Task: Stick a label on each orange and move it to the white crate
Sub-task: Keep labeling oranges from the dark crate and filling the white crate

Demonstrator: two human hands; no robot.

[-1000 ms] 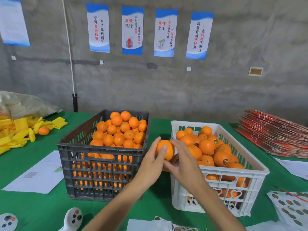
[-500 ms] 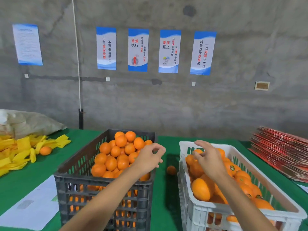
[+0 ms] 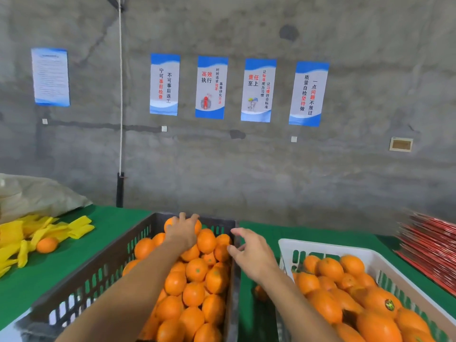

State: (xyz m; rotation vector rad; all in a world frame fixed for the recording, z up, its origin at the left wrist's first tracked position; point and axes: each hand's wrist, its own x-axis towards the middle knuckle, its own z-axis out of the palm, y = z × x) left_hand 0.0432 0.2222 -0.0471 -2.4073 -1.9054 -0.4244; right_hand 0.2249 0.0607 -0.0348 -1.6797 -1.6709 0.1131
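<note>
Dark crate (image 3: pixel 138 245): heaped with unlabelled oranges, much left. Left hand (image 3: pixel 181 232) rests on far orange (image 3: pixel 170 222), grip unclear. Right hand (image 3: pixel 254 253) relaxed, holding nothing. White crate (image 3: pixel 320 245): partly filled, one label (image 3: pixel 389 304) visible.

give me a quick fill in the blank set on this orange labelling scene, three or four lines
1. The left hand reaches onto an orange at the far end of the ____ crate.
2. The right hand holds ____.
3. A labelled orange lies in the ____ crate.
4. The lone orange lies beside ____ strips.

Missing words: dark grey; nothing; white; yellow
</note>
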